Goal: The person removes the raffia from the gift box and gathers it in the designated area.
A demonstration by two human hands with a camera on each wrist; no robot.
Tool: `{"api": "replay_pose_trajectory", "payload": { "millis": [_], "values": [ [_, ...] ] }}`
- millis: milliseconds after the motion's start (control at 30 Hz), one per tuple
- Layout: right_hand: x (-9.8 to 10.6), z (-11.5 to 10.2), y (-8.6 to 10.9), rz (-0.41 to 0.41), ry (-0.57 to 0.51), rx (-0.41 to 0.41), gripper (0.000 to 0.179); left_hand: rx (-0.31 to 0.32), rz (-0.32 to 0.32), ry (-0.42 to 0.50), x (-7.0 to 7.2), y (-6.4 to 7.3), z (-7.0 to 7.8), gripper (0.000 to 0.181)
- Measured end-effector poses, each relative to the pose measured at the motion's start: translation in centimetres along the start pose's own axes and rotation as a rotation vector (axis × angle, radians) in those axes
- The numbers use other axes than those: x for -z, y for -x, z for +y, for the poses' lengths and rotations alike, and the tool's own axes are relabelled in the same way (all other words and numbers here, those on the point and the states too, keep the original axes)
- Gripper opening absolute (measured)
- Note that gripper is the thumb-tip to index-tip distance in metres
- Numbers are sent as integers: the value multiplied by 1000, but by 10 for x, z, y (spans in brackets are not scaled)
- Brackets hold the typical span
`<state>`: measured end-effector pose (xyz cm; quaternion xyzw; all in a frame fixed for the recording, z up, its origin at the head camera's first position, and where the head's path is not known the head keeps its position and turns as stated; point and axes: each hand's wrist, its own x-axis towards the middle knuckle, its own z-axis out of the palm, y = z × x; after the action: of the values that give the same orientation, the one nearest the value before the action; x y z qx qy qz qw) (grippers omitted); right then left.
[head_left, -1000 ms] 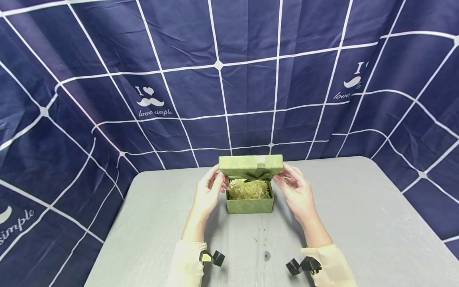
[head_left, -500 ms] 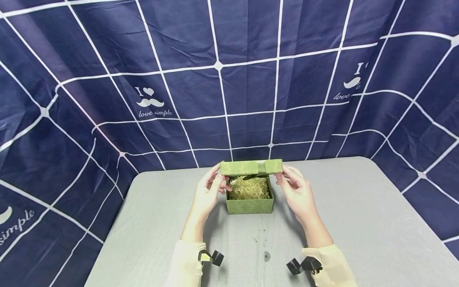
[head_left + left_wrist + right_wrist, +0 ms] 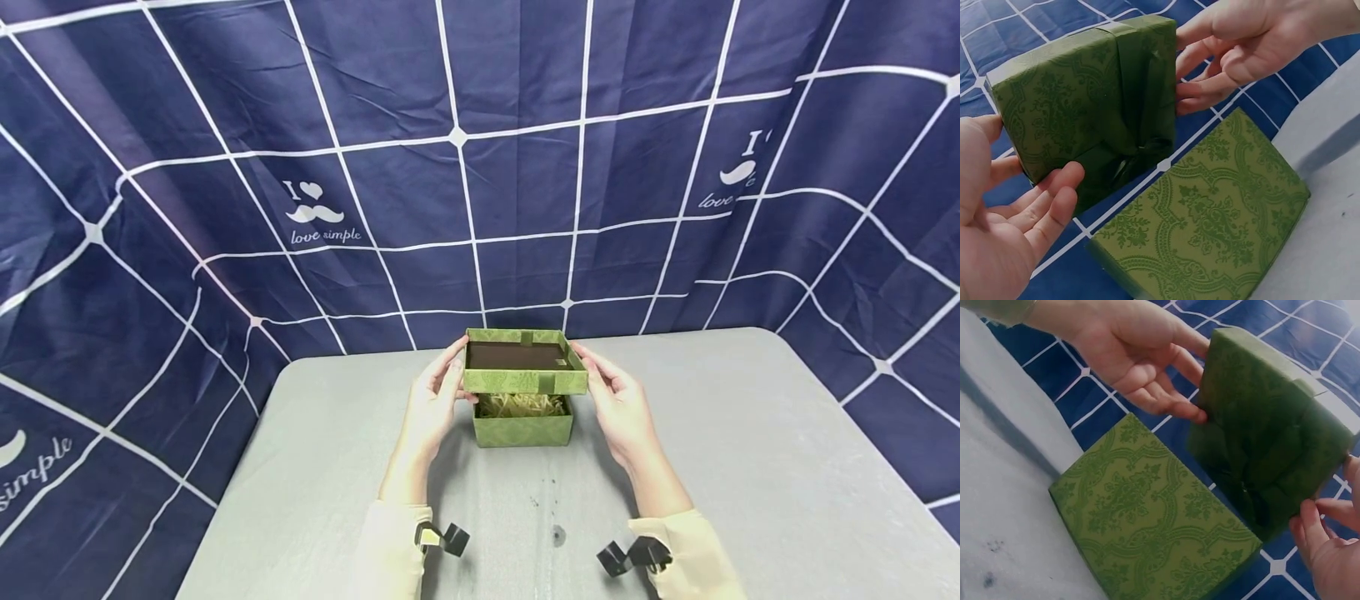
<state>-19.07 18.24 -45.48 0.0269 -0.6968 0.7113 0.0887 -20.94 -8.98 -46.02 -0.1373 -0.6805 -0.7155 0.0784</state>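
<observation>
Your left hand (image 3: 433, 406) and right hand (image 3: 617, 406) hold the lid (image 3: 525, 372) by fingertips, inverted above the box (image 3: 522, 427) mid-table (image 3: 750, 467); so light a hold risks a slip; it could scatter the shred (image 3: 519, 405).

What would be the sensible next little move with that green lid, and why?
Probably set the lid down on the table beside the box. The left hand and right hand hold it upside down above the open box, whose straw filling is exposed.
</observation>
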Motion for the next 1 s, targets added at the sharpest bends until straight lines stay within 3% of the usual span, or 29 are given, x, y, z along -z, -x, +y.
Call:
{"api": "replay_pose_trajectory", "payload": {
  "millis": [200,433,533,700,800,1000],
  "values": [
    [2,-3,0,-58,-82,-76,52,21,-25,126,1,2,-2,46],
    [9,-2,3,-209,-275,14,57,76,-60,291,4,3,1,52],
    [14,-1,3,-260,-297,41,57,91,-72,340,5,2,1,53],
    [16,0,4,-292,-289,40,58,108,-61,266,6,3,1,52],
    [16,1,4,-282,-282,30,59,110,-49,194,6,3,1,51],
    [15,4,4,-248,-243,36,59,103,-19,136,5,3,0,49]
  ]
}}
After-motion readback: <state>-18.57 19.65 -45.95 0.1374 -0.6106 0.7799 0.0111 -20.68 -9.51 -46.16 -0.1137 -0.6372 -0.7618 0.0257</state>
